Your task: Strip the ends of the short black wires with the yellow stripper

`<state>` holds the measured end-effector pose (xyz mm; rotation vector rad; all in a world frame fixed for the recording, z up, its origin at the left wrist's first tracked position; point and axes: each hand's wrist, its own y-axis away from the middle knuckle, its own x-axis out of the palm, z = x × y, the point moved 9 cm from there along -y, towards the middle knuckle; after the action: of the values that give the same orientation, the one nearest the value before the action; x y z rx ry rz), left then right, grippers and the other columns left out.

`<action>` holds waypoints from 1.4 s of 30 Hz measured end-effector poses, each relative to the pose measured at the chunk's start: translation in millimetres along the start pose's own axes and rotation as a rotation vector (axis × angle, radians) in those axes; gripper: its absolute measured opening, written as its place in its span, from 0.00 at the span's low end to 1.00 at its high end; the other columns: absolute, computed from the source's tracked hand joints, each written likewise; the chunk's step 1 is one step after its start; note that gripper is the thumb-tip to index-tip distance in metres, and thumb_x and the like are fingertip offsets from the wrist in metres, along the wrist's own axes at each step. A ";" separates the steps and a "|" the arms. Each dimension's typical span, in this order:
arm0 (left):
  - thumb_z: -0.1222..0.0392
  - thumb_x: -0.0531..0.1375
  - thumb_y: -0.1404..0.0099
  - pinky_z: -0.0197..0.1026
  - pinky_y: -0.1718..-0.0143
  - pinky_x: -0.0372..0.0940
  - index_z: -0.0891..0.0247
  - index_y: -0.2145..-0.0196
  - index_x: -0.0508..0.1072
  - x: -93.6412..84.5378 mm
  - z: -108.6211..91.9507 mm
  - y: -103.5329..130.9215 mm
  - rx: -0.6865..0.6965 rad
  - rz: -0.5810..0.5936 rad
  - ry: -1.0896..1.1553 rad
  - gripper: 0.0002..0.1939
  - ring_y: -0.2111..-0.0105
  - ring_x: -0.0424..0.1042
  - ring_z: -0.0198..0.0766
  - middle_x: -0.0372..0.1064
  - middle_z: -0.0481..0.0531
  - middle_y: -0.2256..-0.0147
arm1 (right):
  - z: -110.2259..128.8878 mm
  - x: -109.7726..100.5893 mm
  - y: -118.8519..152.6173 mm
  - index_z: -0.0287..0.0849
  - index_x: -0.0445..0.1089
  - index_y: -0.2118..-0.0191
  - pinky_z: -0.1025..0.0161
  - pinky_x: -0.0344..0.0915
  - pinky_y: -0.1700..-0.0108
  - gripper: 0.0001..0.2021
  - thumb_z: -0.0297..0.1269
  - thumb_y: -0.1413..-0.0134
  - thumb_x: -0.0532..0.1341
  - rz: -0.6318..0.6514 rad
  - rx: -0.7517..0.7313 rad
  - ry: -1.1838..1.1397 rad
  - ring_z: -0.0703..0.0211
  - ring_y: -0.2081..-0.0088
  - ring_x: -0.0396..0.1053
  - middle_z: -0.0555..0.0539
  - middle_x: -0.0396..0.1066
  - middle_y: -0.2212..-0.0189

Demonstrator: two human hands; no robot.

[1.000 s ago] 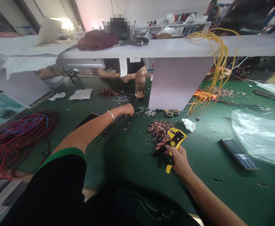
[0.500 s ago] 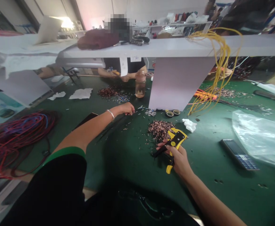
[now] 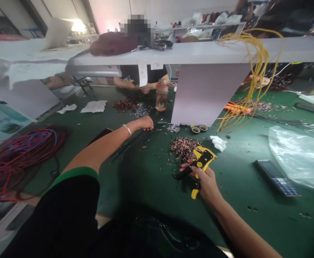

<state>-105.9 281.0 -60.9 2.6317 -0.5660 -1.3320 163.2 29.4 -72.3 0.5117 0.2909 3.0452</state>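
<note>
My view has swung slightly left since the earlier frames, so the table's things sit a little further right; both hands keep almost the same pose. My right hand [image 3: 207,179] is clamped round the yellow-and-black hand tool [image 3: 200,164], its handles spread, just beside the heap of copper-coloured clippings [image 3: 183,147]. My left hand [image 3: 146,123] has its fingers curled together, near the loose blue-and-white pieces [image 3: 173,128]; I can't make out what they pinch. Thin dark wires [image 3: 123,150] lie below that hand, too faint for me to tell whether they reach its fingers.

Beyond the right grip are the tape rolls [image 3: 196,130] and crumpled tissue [image 3: 218,143]; the keypad phone [image 3: 277,179] is well off to its right. Past the left grip stands the bottle [image 3: 162,99]. The left forearm partly hides a dark flat object [image 3: 100,135], and the shelf [image 3: 186,55] cuts off my view of the person [image 3: 126,84] opposite.
</note>
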 end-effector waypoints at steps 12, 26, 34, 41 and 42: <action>0.68 0.62 0.43 0.32 0.77 0.64 0.70 0.67 0.79 -3.0 -6.4 6.7 -0.007 0.005 -0.022 0.07 0.79 0.68 0.30 0.74 0.53 0.76 | 3.3 0.9 1.9 0.41 0.73 0.63 0.52 0.71 0.60 0.11 0.40 0.53 0.68 -0.004 -0.007 0.019 0.47 0.65 0.77 0.43 0.80 0.67; 0.69 0.66 0.50 0.34 0.73 0.67 0.68 0.70 0.77 8.7 -18.6 13.7 -0.094 -0.012 -0.218 0.06 0.80 0.70 0.33 0.69 0.48 0.82 | 2.9 1.2 1.7 0.41 0.73 0.63 0.53 0.71 0.60 0.12 0.41 0.53 0.68 -0.001 -0.009 0.010 0.47 0.66 0.77 0.43 0.80 0.67; 0.67 0.68 0.58 0.36 0.67 0.67 0.65 0.76 0.75 11.3 -23.5 15.2 -0.154 0.025 -0.448 0.08 0.74 0.74 0.41 0.69 0.49 0.84 | 5.1 3.3 3.0 0.42 0.73 0.63 0.51 0.71 0.60 0.12 0.42 0.53 0.68 0.013 -0.014 0.016 0.46 0.65 0.77 0.44 0.80 0.67; 0.65 0.68 0.59 0.36 0.65 0.65 0.64 0.74 0.77 12.5 -26.0 14.2 -0.148 0.007 -0.509 0.10 0.68 0.75 0.44 0.71 0.51 0.79 | 5.4 2.8 1.8 0.42 0.73 0.63 0.52 0.71 0.61 0.12 0.42 0.54 0.68 0.004 -0.024 0.009 0.48 0.67 0.77 0.44 0.80 0.68; 0.65 0.68 0.59 0.36 0.65 0.65 0.64 0.74 0.77 11.5 -26.3 14.5 -0.141 0.004 -0.509 0.10 0.67 0.75 0.44 0.72 0.52 0.78 | 5.0 2.5 1.6 0.42 0.73 0.63 0.53 0.71 0.61 0.12 0.41 0.54 0.68 0.006 -0.027 0.011 0.48 0.67 0.77 0.44 0.80 0.67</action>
<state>-82.6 262.0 -49.7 2.1737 -0.5070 -1.9728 162.5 28.9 -66.6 0.4958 0.2487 3.0542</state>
